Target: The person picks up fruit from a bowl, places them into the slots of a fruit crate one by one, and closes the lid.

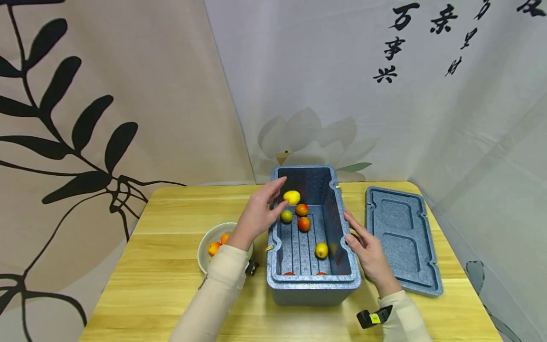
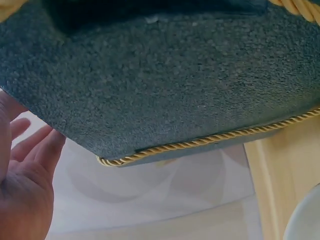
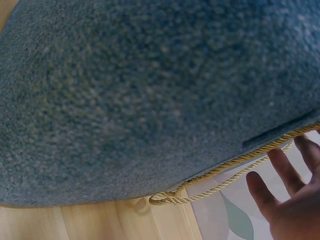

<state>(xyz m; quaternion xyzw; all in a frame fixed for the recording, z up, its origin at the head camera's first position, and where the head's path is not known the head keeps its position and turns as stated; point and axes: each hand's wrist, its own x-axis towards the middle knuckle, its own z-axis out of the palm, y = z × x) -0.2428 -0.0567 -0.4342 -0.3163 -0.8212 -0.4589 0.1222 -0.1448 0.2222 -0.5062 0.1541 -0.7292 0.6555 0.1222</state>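
Note:
A grey-blue foam box point(image 1: 314, 282) stands without its lid on the table. Inside it lie a lemon point(image 1: 292, 196), a green fruit point(image 1: 286, 217), two orange-red fruits point(image 1: 304, 224) and a smaller yellow fruit point(image 1: 322, 251); more red fruit peeks over the near rim. My left hand point(image 1: 256, 216) reaches across the box's left rim, thumb and fingers apart, fingertips close to the lemon. Along the right outer wall, my right hand point(image 1: 368, 251) has its fingers spread at the rim. In the right wrist view its fingers are beside a golden rope point(image 3: 220, 167).
Left of the box, partly behind my left forearm, a pale bowl point(image 1: 202, 248) holds oranges point(image 1: 214, 248). The box's flat lid point(image 1: 395, 237) lies on the wooden table point(image 1: 162, 266) to the right. A printed cloth point(image 1: 316, 85) hangs behind the table.

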